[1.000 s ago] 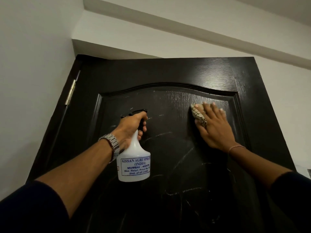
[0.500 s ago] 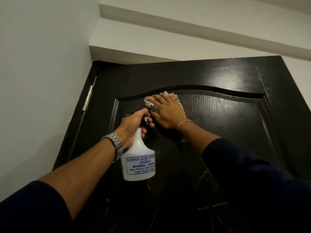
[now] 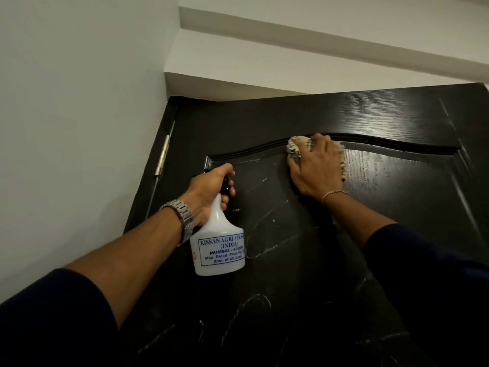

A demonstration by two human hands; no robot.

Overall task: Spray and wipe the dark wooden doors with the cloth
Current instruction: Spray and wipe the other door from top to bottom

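The right hand (image 3: 316, 168) presses a crumpled pale patterned cloth (image 3: 297, 147) flat on the dark wooden door (image 3: 370, 123). The cloth sits right under the curved ridge at the top of the sunken panel, near the middle of that ridge. Bits of cloth poke out on the left of the hand and along its right edge. The fingers of this grip bend over the cloth and push it on the wood; how tight they hold it I cannot tell for sure.

To the right of the hand the panel looks shiny and wet. The ridge runs long from left to right, so the next wipe likely goes sideways along it. The right hand is the nearer one for that.

Down and to the left, thin white streaks (image 3: 267, 229) mark the panel. They look not yet wiped.

The left hand (image 3: 211, 192) is lower and to the left, well apart from the cloth. Its grip is wrapped tight around the black trigger top of a white plastic spray bottle with a blue label (image 3: 219, 247). The bottle hangs upright just in front of the door. A silver metal watch (image 3: 180, 215) is on that wrist.
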